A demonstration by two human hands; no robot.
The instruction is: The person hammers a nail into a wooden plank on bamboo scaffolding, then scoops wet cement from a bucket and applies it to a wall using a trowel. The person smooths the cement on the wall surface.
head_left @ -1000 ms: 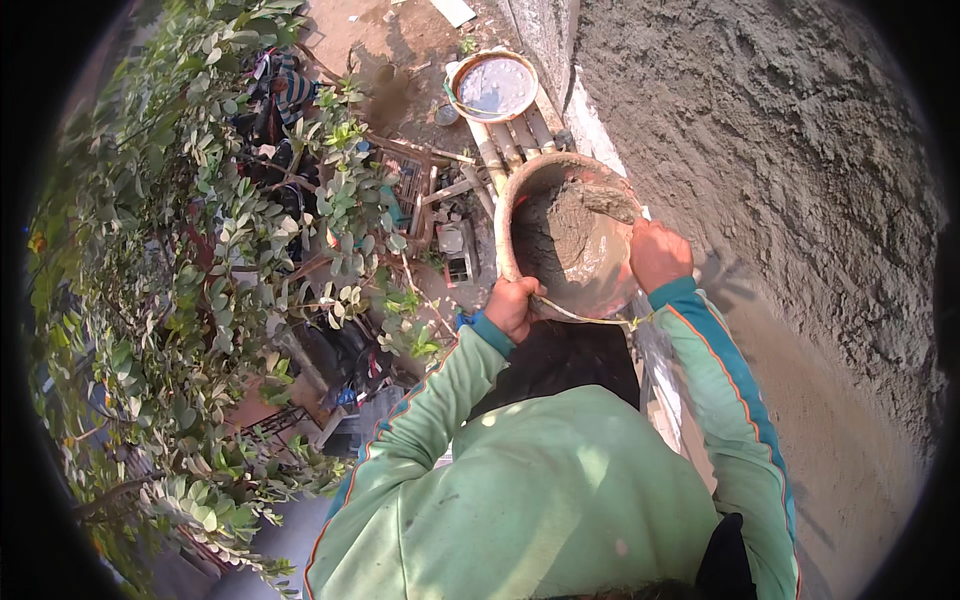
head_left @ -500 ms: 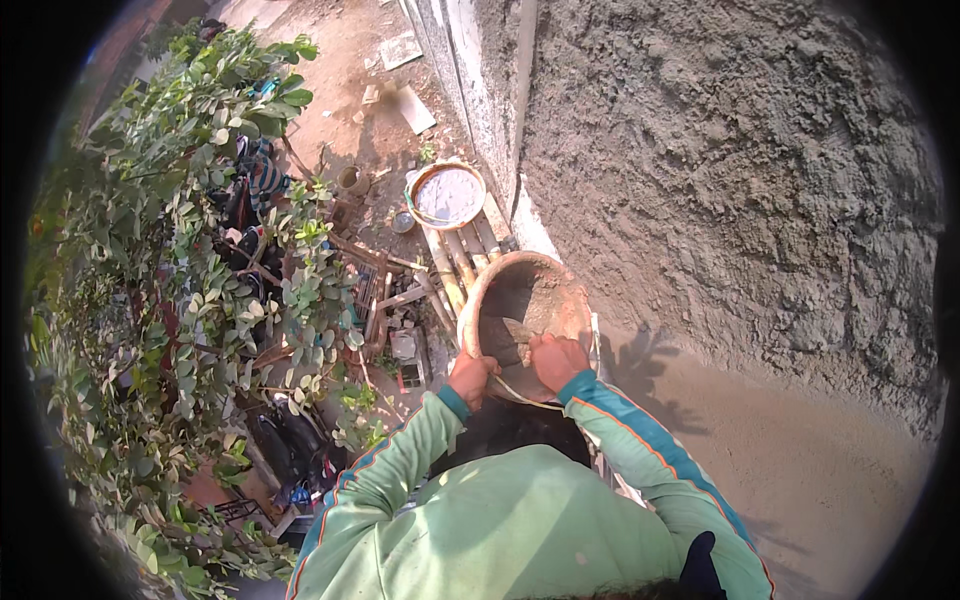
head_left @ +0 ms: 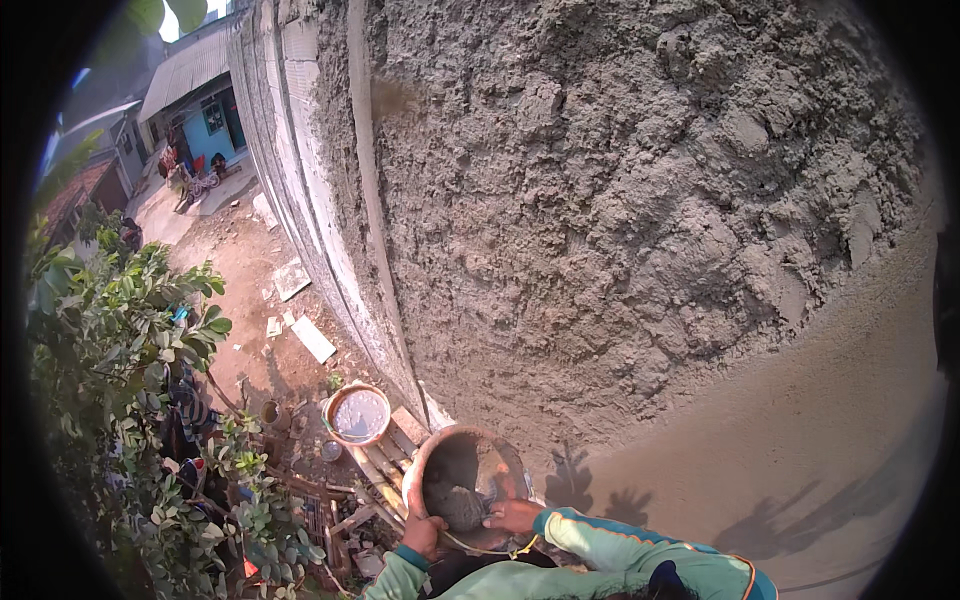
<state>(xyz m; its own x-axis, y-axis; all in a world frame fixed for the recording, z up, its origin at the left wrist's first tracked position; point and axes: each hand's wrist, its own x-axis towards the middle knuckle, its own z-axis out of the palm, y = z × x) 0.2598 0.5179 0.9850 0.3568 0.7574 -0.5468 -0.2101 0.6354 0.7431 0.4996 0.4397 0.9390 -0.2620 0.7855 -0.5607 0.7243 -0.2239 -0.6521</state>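
The mortar-smeared bucket [head_left: 492, 460] tilts at the near end of the bamboo poles [head_left: 378, 478], beside the rough cement-rendered wall [head_left: 590, 230], with the left hand [head_left: 426, 536] clamped on its near-left rim and the right hand [head_left: 512, 515] apart from it, reaching over the opening, though whether it grips a tool I cannot tell. With wet grey mortar [head_left: 458, 508] inside, the bucket is probably heavy and bottom-weighted, its walls fairly stiff but slick where smeared; the thick rim looks the surest hold, the thin handle [head_left: 472, 548] likely digging into fingers.
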